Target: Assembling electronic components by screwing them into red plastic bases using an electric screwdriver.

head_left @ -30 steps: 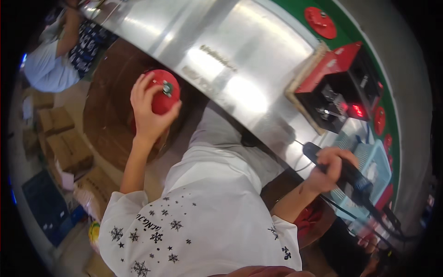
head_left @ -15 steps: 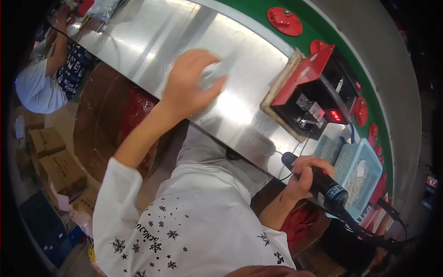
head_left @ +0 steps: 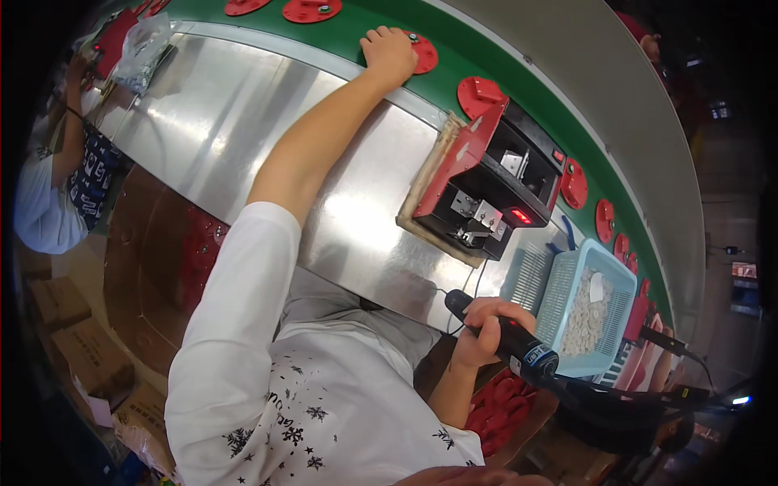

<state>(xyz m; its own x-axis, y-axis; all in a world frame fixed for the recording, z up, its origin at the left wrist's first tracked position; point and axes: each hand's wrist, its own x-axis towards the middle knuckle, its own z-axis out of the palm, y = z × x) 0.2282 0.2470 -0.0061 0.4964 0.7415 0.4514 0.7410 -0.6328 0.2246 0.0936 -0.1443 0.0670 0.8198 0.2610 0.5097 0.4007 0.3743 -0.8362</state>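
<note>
My left hand (head_left: 391, 58) is stretched out to the green conveyor belt (head_left: 348, 36). Its curled fingers rest over the left part of a round red part (head_left: 423, 55) with a small metal fitting on it; the fingertips are partly hidden. In my right hand (head_left: 486, 332) is a black electric screwdriver (head_left: 527, 355), held slanting over the table's front edge, its narrow tip end towards the table. Between the hands stands a black and red machine (head_left: 486, 190) with a red lit display and metal blocks on its front.
Right of the machine, a light blue basket (head_left: 557, 312) holds many small whitish pieces. More red round parts (head_left: 574, 183) lie along the belt. The metal table (head_left: 348, 202) runs left towards a co-worker (head_left: 57, 194). Cardboard boxes (head_left: 93, 352) stand on the floor at left.
My left hand has moved from above the metal table out to a red part on the belt. The view has shifted; my right hand still holds the screwdriver.
</note>
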